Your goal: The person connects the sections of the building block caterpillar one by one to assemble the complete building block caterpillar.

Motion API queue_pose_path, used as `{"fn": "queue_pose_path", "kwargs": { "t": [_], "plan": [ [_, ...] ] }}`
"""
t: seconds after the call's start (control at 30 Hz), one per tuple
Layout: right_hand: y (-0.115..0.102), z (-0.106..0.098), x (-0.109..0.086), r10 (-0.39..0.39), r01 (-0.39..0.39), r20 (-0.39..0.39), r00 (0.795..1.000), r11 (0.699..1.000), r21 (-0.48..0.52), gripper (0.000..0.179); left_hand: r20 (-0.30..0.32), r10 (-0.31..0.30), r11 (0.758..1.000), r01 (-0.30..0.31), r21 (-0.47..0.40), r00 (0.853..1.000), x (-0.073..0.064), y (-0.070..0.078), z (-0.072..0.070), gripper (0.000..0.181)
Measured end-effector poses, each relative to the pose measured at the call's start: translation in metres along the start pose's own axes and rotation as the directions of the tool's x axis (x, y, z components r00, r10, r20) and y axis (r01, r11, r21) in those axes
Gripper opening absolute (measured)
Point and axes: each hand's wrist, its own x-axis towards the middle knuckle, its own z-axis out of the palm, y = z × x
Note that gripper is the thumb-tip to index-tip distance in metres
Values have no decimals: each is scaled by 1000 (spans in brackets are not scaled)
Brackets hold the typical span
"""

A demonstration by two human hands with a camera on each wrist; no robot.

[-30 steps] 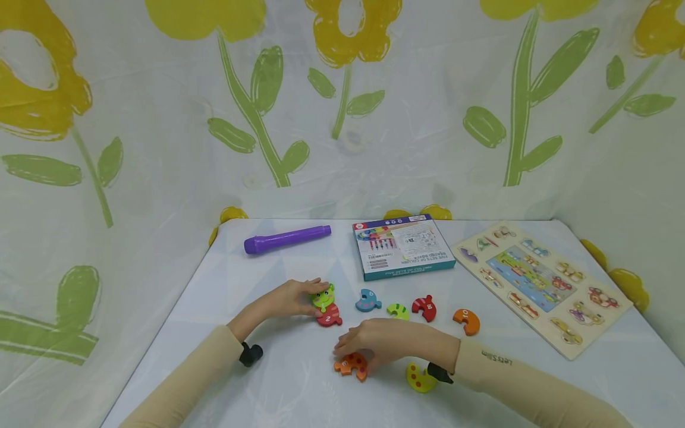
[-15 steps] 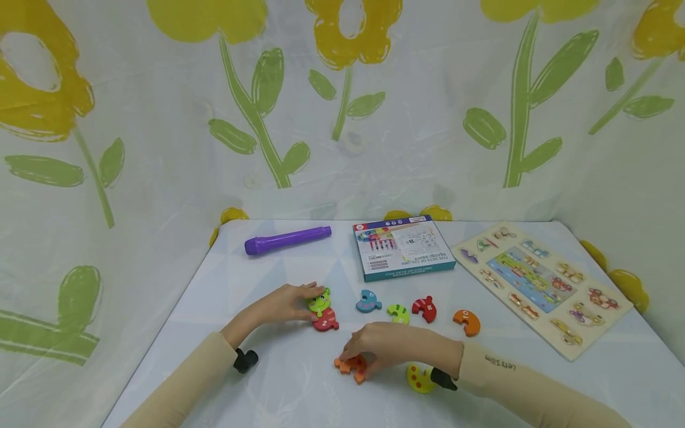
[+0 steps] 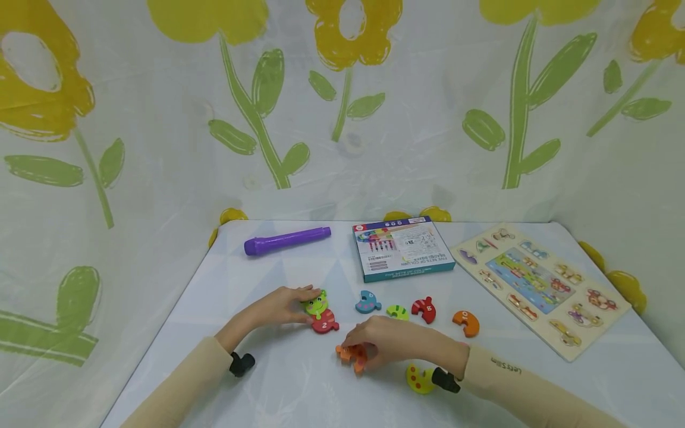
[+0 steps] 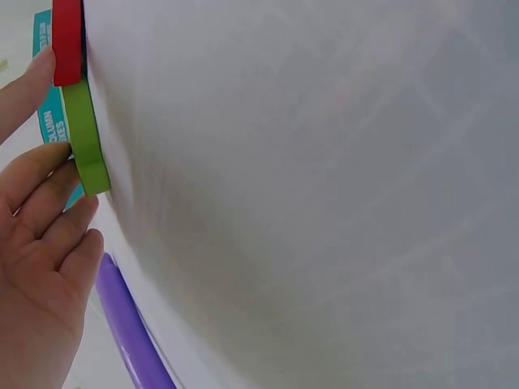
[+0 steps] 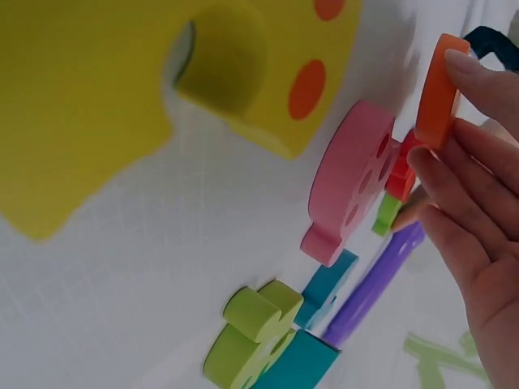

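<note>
My left hand (image 3: 280, 310) grips a joined pair of wooden number-puzzle pieces: a green smiling head (image 3: 316, 307) and a red piece marked 2 (image 3: 324, 322). In the left wrist view the thumb lies against the red edge and the fingertips touch the green edge (image 4: 87, 134). Lower and to the right, my right hand (image 3: 393, 340) pinches an orange spotted puzzle piece (image 3: 346, 355), which stands tilted. The right wrist view shows this orange piece (image 5: 439, 93) between thumb and fingers. A pink piece (image 5: 345, 182) lies near that hand, hidden beneath it in the head view.
Blue (image 3: 367, 302), green (image 3: 397, 312), red (image 3: 426, 310) and orange (image 3: 468, 323) pieces lie behind the right hand. A yellow piece (image 3: 418, 380) sits by the right wrist. Farther back are a purple toy microphone (image 3: 287, 241), a flat box (image 3: 404, 249) and a wooden puzzle board (image 3: 540, 285).
The left hand has shifted the green and red pair slightly left and toward the body. The right hand has tilted the orange piece up from lying flat.
</note>
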Motion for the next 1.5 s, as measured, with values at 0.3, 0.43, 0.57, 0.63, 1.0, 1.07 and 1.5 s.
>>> {"fn": "queue_pose_path", "kwargs": {
  "t": [0.3, 0.43, 0.57, 0.63, 1.0, 1.07, 1.5],
  "plan": [
    [0, -5, 0, 97, -96, -78, 992, 995, 14, 40, -34, -49, 999, 48, -8, 998, -4, 4, 5, 69],
    [1, -7, 2, 166, -164, -108, 980, 986, 22, 42, -49, -69, 998, 68, -11, 996, -6, 6, 7, 70],
    [0, -10, 5, 226, -224, -155, 962, 974, 28, 43, -70, -87, 996, 86, -18, 994, -7, 8, 8, 70],
    [-1, -11, 7, 256, -255, -176, 951, 966, 30, 44, -80, -89, 996, 88, -19, 993, -8, 9, 9, 70],
    [0, -12, 18, 320, -329, -242, 916, 944, 4, 45, -113, -75, 997, 76, 4, 991, -8, 12, 11, 69],
    [1, -13, 20, 324, -332, -243, 914, 943, 9, 45, -115, -77, 997, 78, 5, 990, -8, 12, 11, 70],
    [7, -4, 33, 354, -369, -266, 897, 929, -8, 45, -116, -73, 997, 73, -2, 991, -8, 14, 11, 68]
  ]
}}
